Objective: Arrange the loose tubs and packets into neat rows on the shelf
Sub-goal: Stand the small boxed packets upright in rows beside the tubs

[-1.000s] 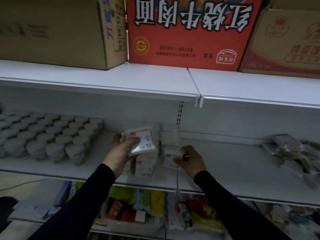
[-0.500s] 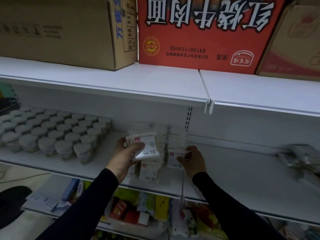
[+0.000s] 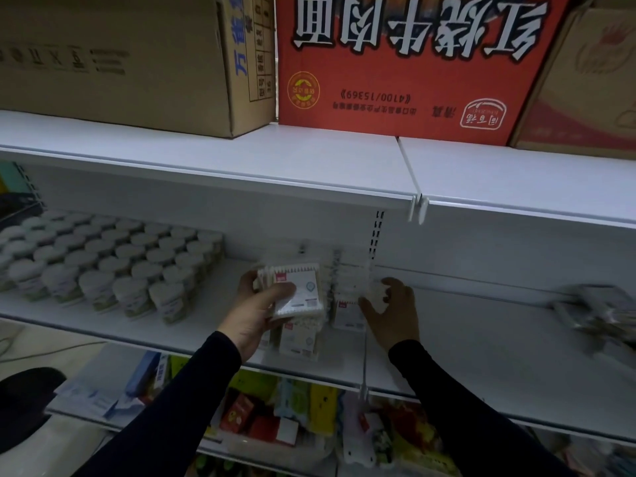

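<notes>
My left hand (image 3: 256, 313) grips a small stack of clear cotton-swab packets (image 3: 297, 292) with red labels, held just above the middle shelf (image 3: 481, 342). More such packets stand in short rows on the shelf: one (image 3: 297, 339) below the held stack, another (image 3: 346, 313) to its right. My right hand (image 3: 392, 309) reaches in beside that right row, fingers spread and touching the packets at the back (image 3: 347, 273). Left of the packets, white round tubs (image 3: 113, 266) stand in several neat rows.
Loose packets (image 3: 599, 311) lie in a blurred heap at the shelf's right end. Cardboard boxes, one brown (image 3: 120, 60) and one red (image 3: 406, 63), sit on the shelf above. The lower shelf holds colourful packets (image 3: 309, 404). A slotted upright (image 3: 378, 232) runs behind.
My right hand has let go of the single packet it held and moved up and back along the right row. My left hand stays on its stack. The camera has shifted left.
</notes>
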The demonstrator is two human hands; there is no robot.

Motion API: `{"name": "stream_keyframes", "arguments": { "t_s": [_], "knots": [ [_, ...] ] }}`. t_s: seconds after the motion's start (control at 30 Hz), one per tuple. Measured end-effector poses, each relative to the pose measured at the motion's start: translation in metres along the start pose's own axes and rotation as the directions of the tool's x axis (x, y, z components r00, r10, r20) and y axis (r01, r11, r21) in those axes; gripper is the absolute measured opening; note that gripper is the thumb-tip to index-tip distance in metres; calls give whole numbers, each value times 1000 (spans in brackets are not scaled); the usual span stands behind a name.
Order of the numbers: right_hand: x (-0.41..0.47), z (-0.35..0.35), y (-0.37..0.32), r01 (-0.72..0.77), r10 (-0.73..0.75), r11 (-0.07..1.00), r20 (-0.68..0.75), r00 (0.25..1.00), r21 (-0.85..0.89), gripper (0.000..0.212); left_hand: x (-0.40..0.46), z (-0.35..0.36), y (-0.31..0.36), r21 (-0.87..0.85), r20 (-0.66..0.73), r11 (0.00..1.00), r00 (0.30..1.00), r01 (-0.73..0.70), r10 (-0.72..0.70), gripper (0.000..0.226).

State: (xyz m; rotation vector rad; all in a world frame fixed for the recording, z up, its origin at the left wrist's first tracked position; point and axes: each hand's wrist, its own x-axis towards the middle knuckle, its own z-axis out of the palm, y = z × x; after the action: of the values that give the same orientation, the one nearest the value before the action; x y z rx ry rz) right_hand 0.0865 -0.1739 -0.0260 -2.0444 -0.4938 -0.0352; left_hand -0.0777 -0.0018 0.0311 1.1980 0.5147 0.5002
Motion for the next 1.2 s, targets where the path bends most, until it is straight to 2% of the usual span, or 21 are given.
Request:
{"name": "stream_keyframes", "arguments": {
  "t_s": [0.07, 0.1, 0.17, 0.3, 0.4, 0.5, 0.63, 0.77, 0.83, 0.97, 1.03, 1.2],
  "knots": [
    [-4, -10, -16, 35, -33, 999, -65, 997, 23, 36, 0, 6, 1, 11, 18, 1000, 1000, -2, 1, 69],
    [-6, -15, -26, 41, -38, 998, -53, 998, 53, 28, 0, 9, 1, 15, 28, 1000, 1000, -3, 3, 66],
    [-11, -24, -47, 37, -47, 988, 64, 997, 153, 18, -1, 18, 0, 22, 47, 1000, 999, -4, 3, 57],
    [-21, -28, -74, 2, -84, 966, 308, 948, 259, 30, -2, 31, -5, 36, 110, 999, 994, 4, -8, 66],
    [-23, -29, -75, -57, -40, 966, 364, 931, 251, 34, -4, 36, -7, 41, 152, 999, 988, 18, -24, 76],
    [-22, -32, -70, -144, -27, 917, 418, 908, 372, 26, -6, 39, -6, -15, 149, 999, 988, 45, -43, 69],
    [-19, -35, -64, -221, 8, 859, 419, 908, 463, 18, -4, 39, -8, -23, 115, 998, 992, 50, -47, 49],
    [-7, -44, -50, -253, 78, 805, 326, 942, 537, 14, 0, 27, -8, -18, 51, 999, 998, 32, -31, 46],
    [-3, -47, -36, -224, 107, 835, 251, 962, 502, 19, 2, 22, -6, -23, 16, 1000, 1000, 17, -17, 43],
    [-11, -44, -13, -115, 82, 976, 177, 981, 185, 31, 3, 13, -3, -35, -23, 999, 1000, 12, -12, 41],
    [-19, -36, -2, -74, 65, 996, 181, 981, 45, 37, 3, 10, -4, -18, -40, 1000, 999, 6, -7, 41],
    [-25, -14, 15, -122, 115, 992, 211, 971, 20, 39, 0, 6, -3, 5, -51, 1000, 999, -4, 5, 36]
  ]
}}
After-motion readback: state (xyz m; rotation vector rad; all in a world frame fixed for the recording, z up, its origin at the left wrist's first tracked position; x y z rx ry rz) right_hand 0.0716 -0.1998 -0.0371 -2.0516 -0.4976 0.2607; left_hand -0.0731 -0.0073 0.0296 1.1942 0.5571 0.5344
